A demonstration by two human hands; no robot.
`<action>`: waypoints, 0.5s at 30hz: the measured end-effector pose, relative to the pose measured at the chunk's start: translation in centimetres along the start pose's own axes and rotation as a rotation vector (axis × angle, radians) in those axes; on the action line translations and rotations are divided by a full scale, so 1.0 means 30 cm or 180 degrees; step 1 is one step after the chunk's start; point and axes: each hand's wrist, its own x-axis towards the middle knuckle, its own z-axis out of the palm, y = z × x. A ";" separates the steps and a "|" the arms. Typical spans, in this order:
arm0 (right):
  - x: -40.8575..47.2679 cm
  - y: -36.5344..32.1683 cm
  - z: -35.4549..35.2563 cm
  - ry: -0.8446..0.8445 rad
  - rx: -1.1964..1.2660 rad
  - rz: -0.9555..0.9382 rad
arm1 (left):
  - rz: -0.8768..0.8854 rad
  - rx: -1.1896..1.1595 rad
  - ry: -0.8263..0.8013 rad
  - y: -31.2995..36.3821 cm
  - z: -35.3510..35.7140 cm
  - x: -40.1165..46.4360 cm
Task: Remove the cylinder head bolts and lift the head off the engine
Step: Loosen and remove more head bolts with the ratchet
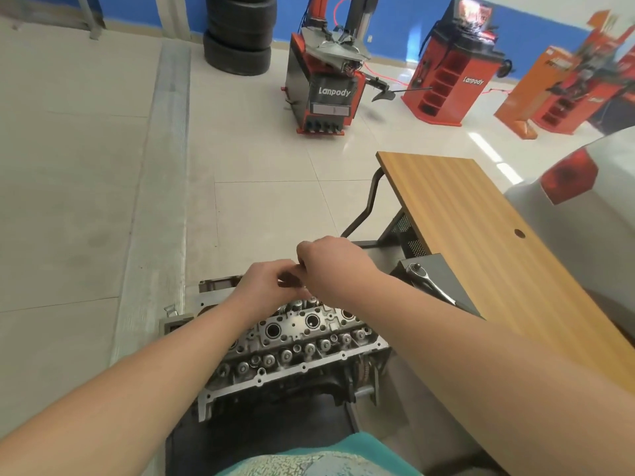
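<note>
- The cylinder head sits on the engine low in the head view, valve gear and spark plug wells facing up, so the bolt holes along its length can be reached from above. It looks still seated, not lifted.
- Both hands meet just above the far edge of the cylinder head. The left hand has its fingers curled inward, and the right hand is bent at the wrist with fingertips pinched toward the left.
- Something small and dark shows between them, possibly a bolt drawn out of the head and being passed across; it is too blurred and hidden to say for sure which hand grips it.
- A ratchet lies on a dark shelf right of the cylinder head, set aside within reach, which suggests the present step is finger work, not wrenching.
- The wooden bench runs beyond the ratchet, further right of the cylinder head, bare where it shows.
- A tyre changer stands well beyond the cylinder head on the tiled floor.
</note>
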 end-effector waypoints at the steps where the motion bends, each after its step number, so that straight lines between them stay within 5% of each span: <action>1: -0.001 0.003 -0.001 -0.0043 -0.0020 -0.0169 | -0.0011 0.0010 -0.0106 0.000 0.000 -0.001; 5: -0.009 0.025 -0.008 -0.0142 0.0216 -0.1036 | -0.0066 0.0502 -0.0298 -0.006 -0.020 0.004; 11: 0.007 -0.016 -0.010 -0.0023 0.0175 0.0121 | 0.0053 0.0399 0.0042 0.011 -0.041 0.015; 15: -0.007 0.000 -0.017 -0.0233 0.0066 -0.0292 | 0.0194 0.0221 -0.0324 0.007 -0.044 0.005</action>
